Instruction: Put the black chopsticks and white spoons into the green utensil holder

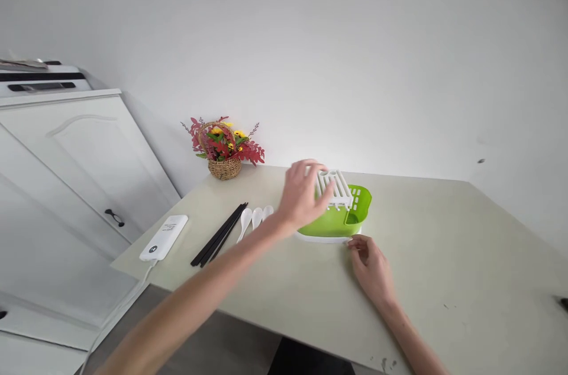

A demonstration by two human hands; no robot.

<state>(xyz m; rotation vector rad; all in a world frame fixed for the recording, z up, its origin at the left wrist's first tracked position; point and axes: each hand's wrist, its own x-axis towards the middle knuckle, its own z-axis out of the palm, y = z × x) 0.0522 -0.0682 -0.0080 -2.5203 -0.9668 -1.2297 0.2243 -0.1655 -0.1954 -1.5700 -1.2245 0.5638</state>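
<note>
A green plastic cutlery holder (331,225) with a slotted side stands on a white base tray (323,239) near the middle of the table. Over its left part is a white slotted rack (339,184) with small hooks along its front edge. My left hand (304,194) has its fingers curled over the left side of this rack, gripping it. Low at the holder's front right corner, my right hand (371,265) pinches the edge of the base tray with its fingertips. The left hand hides part of the rack and holder.
Several black chopsticks (219,236) and three white spoons (257,218) lie left of the holder, partly behind my left forearm. A white power bank (164,237) with a cable lies farther left. A wicker basket (225,168) of artificial flowers stands near the wall, beyond white cabinets (84,162).
</note>
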